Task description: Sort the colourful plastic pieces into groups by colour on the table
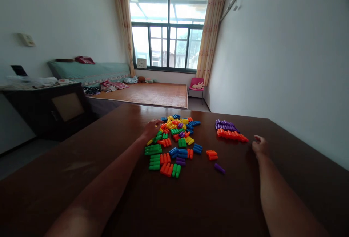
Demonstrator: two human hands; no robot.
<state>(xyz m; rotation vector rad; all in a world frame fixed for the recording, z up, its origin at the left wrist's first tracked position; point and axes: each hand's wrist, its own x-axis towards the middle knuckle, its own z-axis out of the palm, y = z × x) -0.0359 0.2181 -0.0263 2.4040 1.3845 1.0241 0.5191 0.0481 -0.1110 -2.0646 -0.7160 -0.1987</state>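
My left hand (152, 127) is at the left edge of a loose pile of plastic building blocks (174, 131). Its fingers are closed around a small yellow block (156, 125), which they mostly hide. To the right, my right hand (260, 145) rests low over the table with thumb and forefinger apart and nothing between them. It is just beside the end of a row of joined orange blocks (231, 135). Behind that row lie rows of joined purple blocks (226, 125). Nearer me are a small orange cluster (212, 155) and a single purple block (219, 168).
Green blocks (153, 149) and blue blocks (182, 153) lie at the near side of the pile on the brown glossy table (191, 204). Beyond it are a bed (158, 93), a pink chair (196, 84) and a dark cabinet (43, 106). A white wall (286, 47) stands to the right.
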